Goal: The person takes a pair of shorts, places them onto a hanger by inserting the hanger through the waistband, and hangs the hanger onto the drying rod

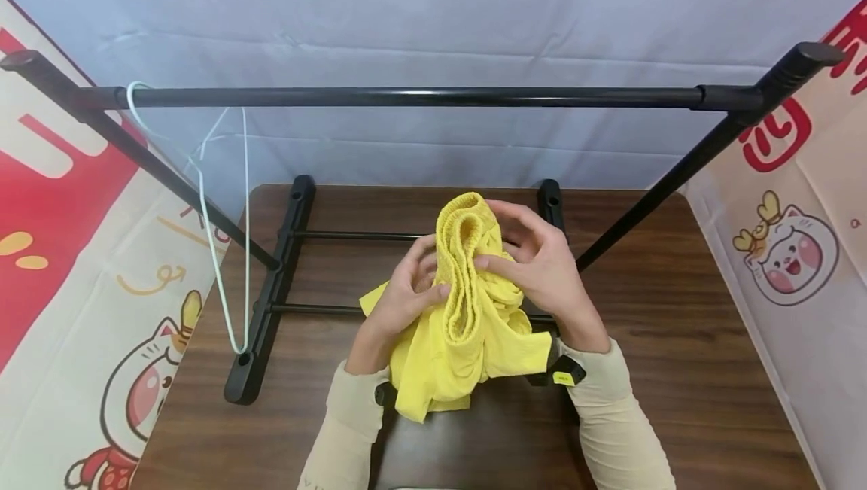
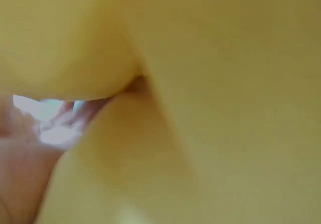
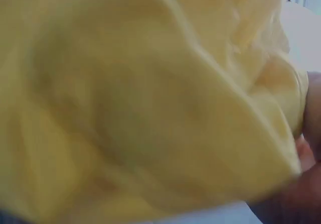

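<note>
A yellow T-shirt point(image 1: 467, 339), bunched up with its hem gathered into a folded loop at the top, hangs between my two hands above the table. My left hand point(image 1: 405, 296) grips its left side, thumb toward me and fingers behind the cloth. From the right, my right hand point(image 1: 542, 260) pinches the gathered edge, thumb in front. Yellow cloth point(image 2: 241, 108) fills most of the left wrist view, hiding most of that hand. In the right wrist view, blurred cloth point(image 3: 165, 118) covers nearly everything, with part of the hand point(image 3: 311, 133) at the right edge.
A black garment rack point(image 1: 420, 97) stands on the brown wooden table point(image 1: 677, 369), its top bar spanning beyond my hands. A pale hanger point(image 1: 213, 241) hangs at the bar's left end. Printed cloth walls point(image 1: 81, 309) flank the table, and a pale sheet point(image 1: 440, 16) closes the back.
</note>
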Action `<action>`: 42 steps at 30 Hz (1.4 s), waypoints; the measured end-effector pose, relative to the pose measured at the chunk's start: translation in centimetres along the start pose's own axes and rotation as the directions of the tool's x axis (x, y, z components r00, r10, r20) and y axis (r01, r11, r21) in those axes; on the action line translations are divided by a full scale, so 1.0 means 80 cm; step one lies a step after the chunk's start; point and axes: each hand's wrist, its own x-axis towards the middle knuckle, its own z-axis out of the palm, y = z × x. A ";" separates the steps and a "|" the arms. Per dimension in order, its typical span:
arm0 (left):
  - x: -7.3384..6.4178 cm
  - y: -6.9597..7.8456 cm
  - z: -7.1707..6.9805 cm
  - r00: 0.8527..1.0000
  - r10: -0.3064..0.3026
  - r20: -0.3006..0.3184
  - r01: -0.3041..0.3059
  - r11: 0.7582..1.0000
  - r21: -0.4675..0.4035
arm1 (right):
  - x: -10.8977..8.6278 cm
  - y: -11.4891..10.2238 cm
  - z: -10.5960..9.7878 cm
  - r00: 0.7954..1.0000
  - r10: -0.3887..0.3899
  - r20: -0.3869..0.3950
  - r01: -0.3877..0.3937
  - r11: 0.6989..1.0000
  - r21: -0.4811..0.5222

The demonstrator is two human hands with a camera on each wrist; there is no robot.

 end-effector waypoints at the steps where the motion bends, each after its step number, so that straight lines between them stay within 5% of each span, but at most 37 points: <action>1: -0.001 0.000 0.000 0.999 0.009 -0.034 -0.007 0.999 0.044 | 0.001 0.002 0.001 0.999 0.006 -0.041 -0.006 1.000 0.001; 4: -0.003 0.001 0.003 0.992 0.030 -0.126 0.002 0.971 0.240 | 0.002 0.009 0.003 0.990 0.003 -0.143 -0.001 1.000 0.014; 7: -0.008 -0.001 0.010 0.980 0.032 -0.197 0.054 0.908 0.416 | 0.003 0.015 0.005 0.979 -0.001 -0.205 0.006 1.000 0.025; 10: -0.016 -0.002 0.017 0.974 0.020 -0.225 0.098 0.860 0.501 | 0.004 0.020 0.007 0.967 -0.007 -0.256 0.010 1.000 0.009; 17: -0.035 0.007 0.020 0.998 -0.042 -0.036 0.055 0.827 0.559 | 0.006 0.031 0.008 0.932 0.045 -0.360 -0.054 0.998 -0.014; 25: -0.034 0.030 0.016 0.989 -0.070 0.134 -0.024 0.801 0.598 | 0.015 0.026 -0.004 0.874 0.026 -0.484 0.005 0.998 0.063; 29: -0.025 0.033 0.020 0.993 -0.079 0.093 0.012 0.819 0.573 | 0.020 0.024 -0.006 0.845 -0.005 -0.535 0.046 0.997 0.063; 33: -0.016 0.023 0.027 0.994 -0.086 -0.061 0.105 0.866 0.489 | 0.024 0.025 -0.003 0.836 -0.027 -0.549 0.070 0.996 0.057; 37: -0.005 0.012 0.031 0.978 -0.079 -0.194 0.161 0.874 0.457 | 0.026 0.025 0.002 0.853 -0.030 -0.521 0.060 0.997 0.041; 42: 0.009 0.016 0.025 0.962 -0.053 -0.267 0.158 0.907 0.390 | 0.019 0.019 0.001 0.880 -0.032 -0.474 0.004 0.998 -0.060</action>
